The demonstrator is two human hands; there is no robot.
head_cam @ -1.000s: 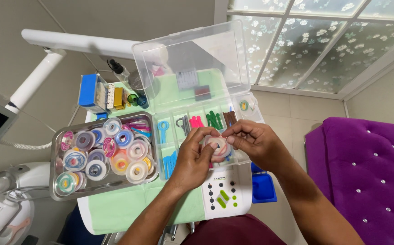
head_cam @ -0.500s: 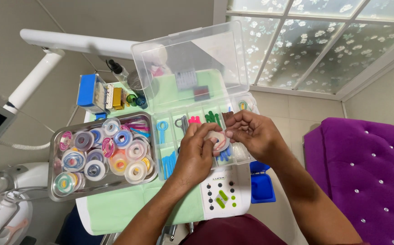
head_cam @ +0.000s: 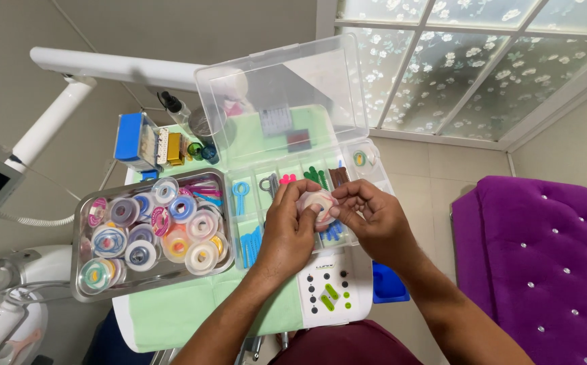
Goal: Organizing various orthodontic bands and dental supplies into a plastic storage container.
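While both hands meet above the clear plastic organizer box (head_cam: 307,196), they share one small spool (head_cam: 318,203) of pale, pinkish elastic. The left hand (head_cam: 292,226) has its grip closed on the spool's left edge, thumb and fingertips pinched against the rim. The right hand (head_cam: 368,216) has its grip closed on the right edge, fingers curled around it. The spool sits between the two hands, just above the middle compartments of the box, clear of their contents.

The box stands with its lid (head_cam: 283,91) raised and tilted back. Its compartments hold small coloured parts: blue pieces at the left, pink and green ones toward the back, brown ones further right.

Just left of the box, a metal tray (head_cam: 81,270) holds many spools in assorted colours, packed side by side. Both box and tray rest on a light green sheet (head_cam: 192,307) covering the desk. A white control panel (head_cam: 330,290) with buttons lies below the hands. A purple upholstered seat (head_cam: 543,263) stands well apart at the right.
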